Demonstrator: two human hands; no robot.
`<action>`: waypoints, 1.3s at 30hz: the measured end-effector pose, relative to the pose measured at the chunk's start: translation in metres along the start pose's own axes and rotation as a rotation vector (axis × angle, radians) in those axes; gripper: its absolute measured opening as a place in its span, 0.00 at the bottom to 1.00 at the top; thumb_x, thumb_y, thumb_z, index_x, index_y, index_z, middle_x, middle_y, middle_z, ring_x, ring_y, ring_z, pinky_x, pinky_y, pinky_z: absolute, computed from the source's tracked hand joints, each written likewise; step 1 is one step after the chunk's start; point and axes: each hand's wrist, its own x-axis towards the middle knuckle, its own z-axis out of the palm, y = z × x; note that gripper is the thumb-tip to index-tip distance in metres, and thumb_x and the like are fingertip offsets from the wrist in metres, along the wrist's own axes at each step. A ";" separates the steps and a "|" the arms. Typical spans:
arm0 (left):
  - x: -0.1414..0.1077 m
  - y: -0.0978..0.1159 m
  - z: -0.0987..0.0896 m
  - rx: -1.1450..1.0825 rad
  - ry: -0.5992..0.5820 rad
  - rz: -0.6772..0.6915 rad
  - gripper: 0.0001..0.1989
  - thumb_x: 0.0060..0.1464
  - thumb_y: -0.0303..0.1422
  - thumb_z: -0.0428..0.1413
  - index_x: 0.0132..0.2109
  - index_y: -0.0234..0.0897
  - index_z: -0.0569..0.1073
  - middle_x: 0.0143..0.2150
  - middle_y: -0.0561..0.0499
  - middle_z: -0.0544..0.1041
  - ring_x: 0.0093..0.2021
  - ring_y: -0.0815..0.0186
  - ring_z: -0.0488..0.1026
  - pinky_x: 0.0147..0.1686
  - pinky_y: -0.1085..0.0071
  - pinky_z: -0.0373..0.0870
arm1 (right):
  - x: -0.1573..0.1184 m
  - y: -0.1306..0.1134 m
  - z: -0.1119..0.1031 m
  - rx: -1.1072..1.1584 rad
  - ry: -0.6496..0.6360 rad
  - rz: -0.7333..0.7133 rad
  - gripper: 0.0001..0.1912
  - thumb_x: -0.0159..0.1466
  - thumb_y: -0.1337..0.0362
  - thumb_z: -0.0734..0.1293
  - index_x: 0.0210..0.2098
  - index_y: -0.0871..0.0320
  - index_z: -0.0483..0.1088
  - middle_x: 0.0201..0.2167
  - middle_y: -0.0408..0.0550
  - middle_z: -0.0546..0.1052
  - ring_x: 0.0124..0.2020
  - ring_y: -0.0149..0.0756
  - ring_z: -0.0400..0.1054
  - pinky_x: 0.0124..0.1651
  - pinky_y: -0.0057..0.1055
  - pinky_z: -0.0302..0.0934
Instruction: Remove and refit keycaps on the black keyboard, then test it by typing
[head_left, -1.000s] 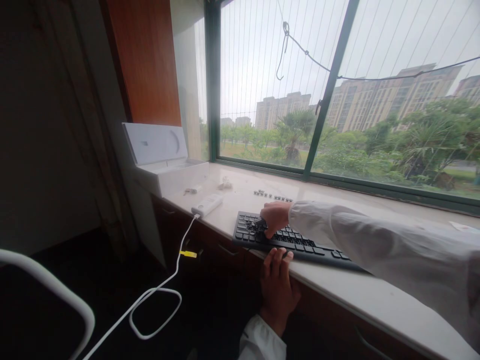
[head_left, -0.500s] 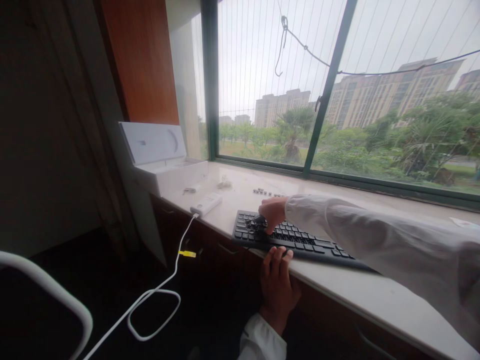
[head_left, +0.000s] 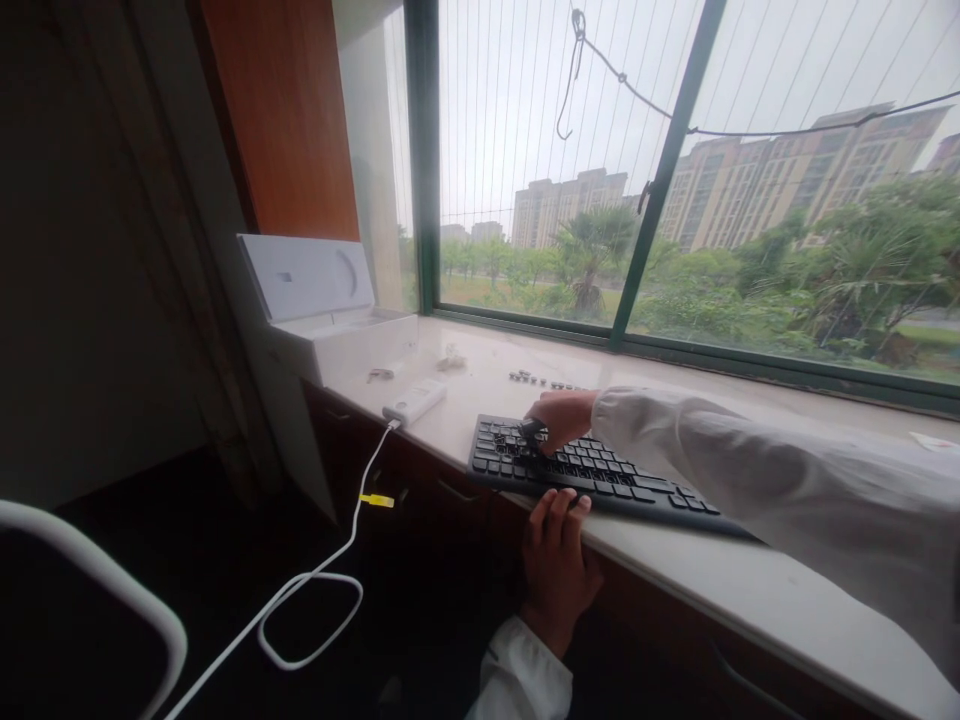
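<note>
Head view: the white ledge (head_left: pixel 780 600) runs beneath the green window frame (head_left: pixel 424 200); its front edge drops to dark drawers. A strip of ledge surface separates the black keyboard (head_left: pixel 600 475) from the window. The keyboard lies near the front edge, where several key positions appear uncapped. At the ledge's left end, the white box (head_left: pixel 352 345) stands with its lid raised; its contents cannot be determined. The right sleeve (head_left: pixel 697 450) crosses the keyboard's right portion and obstructs it. The right hand (head_left: pixel 564 420) is closed around a small dark object (head_left: pixel 531 432) over the keyboard's left portion. The left hand (head_left: pixel 559 560) rests bent fingers on the keyboard's near edge; whether they grip cannot be told. A white device (head_left: pixel 416 401) sits left of the keyboard, its white cable (head_left: pixel 356 520) hanging over the edge. Small loose pieces (head_left: pixel 523 377) form a row behind the keyboard.
</note>
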 end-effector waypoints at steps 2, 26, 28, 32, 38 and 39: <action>0.000 -0.001 0.001 0.024 0.003 0.006 0.22 0.53 0.30 0.53 0.55 0.41 0.72 0.57 0.51 0.73 0.60 0.59 0.64 0.60 0.64 0.61 | -0.002 0.001 -0.001 0.000 -0.008 -0.026 0.24 0.49 0.50 0.69 0.41 0.56 0.79 0.33 0.48 0.80 0.35 0.36 0.70 0.38 0.28 0.59; 0.003 0.001 -0.004 -0.010 0.004 -0.011 0.22 0.52 0.27 0.54 0.55 0.44 0.71 0.57 0.54 0.73 0.59 0.62 0.64 0.59 0.67 0.62 | 0.008 -0.015 -0.012 -0.165 -0.083 0.012 0.31 0.43 0.43 0.71 0.37 0.62 0.80 0.30 0.55 0.78 0.29 0.39 0.69 0.29 0.31 0.57; 0.002 0.000 -0.002 -0.014 0.001 -0.016 0.23 0.52 0.27 0.54 0.56 0.44 0.71 0.57 0.54 0.73 0.59 0.62 0.64 0.59 0.67 0.62 | 0.007 -0.016 -0.010 -0.172 -0.080 0.018 0.32 0.43 0.44 0.71 0.37 0.62 0.80 0.30 0.56 0.78 0.29 0.40 0.70 0.29 0.31 0.57; 0.000 -0.002 0.000 -0.016 -0.015 -0.016 0.24 0.51 0.27 0.54 0.56 0.43 0.71 0.57 0.53 0.73 0.59 0.60 0.64 0.60 0.65 0.62 | 0.005 -0.017 -0.007 -0.163 -0.079 0.017 0.31 0.44 0.44 0.71 0.38 0.61 0.80 0.32 0.56 0.79 0.30 0.41 0.71 0.29 0.32 0.58; 0.001 -0.001 -0.002 0.005 -0.027 -0.009 0.24 0.51 0.27 0.54 0.56 0.43 0.71 0.58 0.53 0.72 0.60 0.59 0.64 0.59 0.65 0.62 | 0.006 -0.011 -0.009 -0.133 -0.080 0.017 0.31 0.45 0.44 0.70 0.40 0.60 0.80 0.33 0.53 0.79 0.32 0.40 0.70 0.33 0.32 0.58; 0.002 -0.001 -0.002 0.003 -0.026 -0.008 0.24 0.51 0.27 0.54 0.56 0.43 0.71 0.58 0.53 0.72 0.60 0.60 0.64 0.59 0.65 0.62 | 0.006 -0.010 -0.010 -0.129 -0.085 0.013 0.31 0.45 0.43 0.70 0.40 0.59 0.80 0.32 0.52 0.79 0.32 0.39 0.70 0.33 0.32 0.58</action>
